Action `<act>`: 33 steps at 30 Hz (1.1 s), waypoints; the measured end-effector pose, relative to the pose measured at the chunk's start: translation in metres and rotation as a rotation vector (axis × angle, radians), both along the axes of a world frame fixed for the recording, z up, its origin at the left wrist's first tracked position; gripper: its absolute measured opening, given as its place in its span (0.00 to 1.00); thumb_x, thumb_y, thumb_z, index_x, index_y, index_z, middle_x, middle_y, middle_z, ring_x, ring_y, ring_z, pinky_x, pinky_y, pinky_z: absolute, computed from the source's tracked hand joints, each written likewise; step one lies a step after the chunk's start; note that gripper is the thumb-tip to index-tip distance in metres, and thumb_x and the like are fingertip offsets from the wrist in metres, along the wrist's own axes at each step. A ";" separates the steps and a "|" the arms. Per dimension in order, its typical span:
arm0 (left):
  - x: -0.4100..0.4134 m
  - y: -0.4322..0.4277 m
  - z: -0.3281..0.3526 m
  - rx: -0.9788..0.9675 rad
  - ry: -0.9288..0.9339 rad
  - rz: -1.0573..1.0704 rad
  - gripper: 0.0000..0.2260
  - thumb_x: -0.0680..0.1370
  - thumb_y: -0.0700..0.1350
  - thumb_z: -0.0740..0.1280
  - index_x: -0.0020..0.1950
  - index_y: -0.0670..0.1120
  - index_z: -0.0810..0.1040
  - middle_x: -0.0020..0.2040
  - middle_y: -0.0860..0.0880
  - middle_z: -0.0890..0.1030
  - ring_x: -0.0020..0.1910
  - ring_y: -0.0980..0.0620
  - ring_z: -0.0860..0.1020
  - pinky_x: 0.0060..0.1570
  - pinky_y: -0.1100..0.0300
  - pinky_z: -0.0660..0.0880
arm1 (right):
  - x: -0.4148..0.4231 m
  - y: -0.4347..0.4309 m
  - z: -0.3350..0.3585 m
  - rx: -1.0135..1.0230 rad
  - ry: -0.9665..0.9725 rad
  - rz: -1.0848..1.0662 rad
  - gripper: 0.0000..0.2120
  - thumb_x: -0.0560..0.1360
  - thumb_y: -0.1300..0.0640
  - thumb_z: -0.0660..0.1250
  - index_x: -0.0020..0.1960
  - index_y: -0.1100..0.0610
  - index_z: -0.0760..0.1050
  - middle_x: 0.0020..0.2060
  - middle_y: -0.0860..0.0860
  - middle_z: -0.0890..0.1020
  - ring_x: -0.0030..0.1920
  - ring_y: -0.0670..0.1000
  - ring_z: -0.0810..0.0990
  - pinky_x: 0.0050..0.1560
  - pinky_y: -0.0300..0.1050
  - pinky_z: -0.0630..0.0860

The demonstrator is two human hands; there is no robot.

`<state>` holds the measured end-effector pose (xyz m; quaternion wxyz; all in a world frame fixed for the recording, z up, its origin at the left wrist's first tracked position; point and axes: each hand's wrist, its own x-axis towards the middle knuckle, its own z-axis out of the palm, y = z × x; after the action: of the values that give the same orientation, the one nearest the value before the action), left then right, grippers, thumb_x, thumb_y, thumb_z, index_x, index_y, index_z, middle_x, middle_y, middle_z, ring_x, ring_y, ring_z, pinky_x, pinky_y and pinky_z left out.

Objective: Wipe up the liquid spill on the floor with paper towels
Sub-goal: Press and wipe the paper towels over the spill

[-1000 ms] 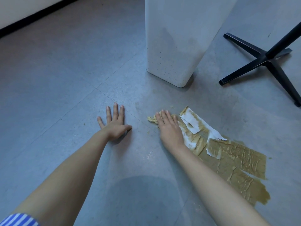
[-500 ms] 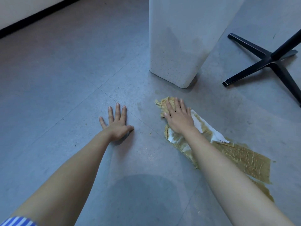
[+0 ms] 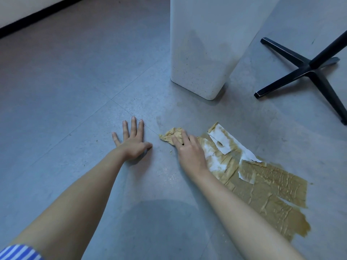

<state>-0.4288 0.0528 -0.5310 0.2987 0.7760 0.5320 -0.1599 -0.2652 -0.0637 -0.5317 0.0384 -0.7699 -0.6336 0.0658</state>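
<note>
Head view: a grey tiled floor [image 3: 75,87] is being looked down on from close above. The left hand [image 3: 131,142] is being held flat on the bare tile, palm down, with its fingers straight and spread and its thumb stretched to the right; nothing is being gripped by it.

Just to its right, the right hand [image 3: 189,152] is being pressed palm down on the left end of a run of paper towels [image 3: 266,186]. Its fingers are being kept fairly straight and close together on the paper, not curled round it. Under and just beyond the fingertips the paper is being bunched into a crumpled wad [image 3: 170,135], soaked yellow-brown.

From the hand the towels are being seen lying flat on the floor, running right and nearer, stained brown over most of their length. A few white patches [image 3: 222,138] are being shown just right of the hand, and one strip there is torn. A faint wet sheen [image 3: 170,176] is being caught on the tile between the two forearms.

Farther off, a white speckled pedestal [image 3: 202,53] with rounded corners is being shown standing apart from the towels, with faint brownish marks on its near face. At the far right, a black metal cross base [image 3: 308,69] is being seen resting on the floor. A blue-and-white striped sleeve [image 3: 17,253] is being glimpsed at the near left, and a black skirting strip [image 3: 37,16] at the far left.
</note>
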 end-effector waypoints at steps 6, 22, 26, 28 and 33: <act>0.001 0.000 0.001 0.007 -0.009 0.002 0.38 0.79 0.57 0.58 0.76 0.55 0.32 0.75 0.54 0.28 0.73 0.48 0.27 0.67 0.36 0.31 | -0.010 -0.009 0.010 0.083 0.124 0.024 0.24 0.65 0.69 0.68 0.59 0.55 0.79 0.60 0.59 0.79 0.47 0.60 0.79 0.40 0.47 0.78; -0.001 -0.004 -0.002 0.067 -0.027 0.045 0.38 0.79 0.57 0.60 0.78 0.56 0.36 0.76 0.55 0.31 0.75 0.49 0.31 0.70 0.36 0.34 | -0.001 -0.078 0.000 0.335 0.242 0.020 0.21 0.68 0.68 0.65 0.58 0.56 0.80 0.56 0.48 0.82 0.49 0.51 0.77 0.48 0.41 0.78; 0.006 -0.009 0.002 0.116 0.001 0.073 0.37 0.79 0.54 0.60 0.78 0.55 0.38 0.77 0.53 0.33 0.76 0.48 0.33 0.70 0.36 0.36 | 0.029 -0.081 0.022 0.474 0.198 -0.231 0.19 0.71 0.67 0.65 0.61 0.58 0.78 0.58 0.50 0.81 0.49 0.54 0.79 0.49 0.43 0.77; 0.013 -0.015 0.006 0.152 0.016 0.069 0.35 0.79 0.50 0.59 0.79 0.53 0.40 0.78 0.51 0.34 0.76 0.46 0.33 0.70 0.35 0.36 | 0.044 -0.083 0.030 0.517 0.114 -0.327 0.18 0.72 0.66 0.65 0.61 0.58 0.78 0.58 0.51 0.81 0.48 0.55 0.79 0.48 0.44 0.77; 0.035 -0.054 0.005 0.203 -0.057 -0.019 0.29 0.81 0.54 0.51 0.79 0.53 0.42 0.78 0.50 0.36 0.77 0.46 0.36 0.70 0.35 0.39 | 0.047 -0.088 0.029 -0.031 0.066 -0.269 0.27 0.77 0.45 0.55 0.73 0.54 0.64 0.74 0.52 0.64 0.70 0.57 0.65 0.64 0.52 0.68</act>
<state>-0.3941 -0.0014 -0.5257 0.2321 0.8117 0.5291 -0.0857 -0.2184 -0.1519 -0.5026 0.0556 -0.8457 -0.5222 0.0950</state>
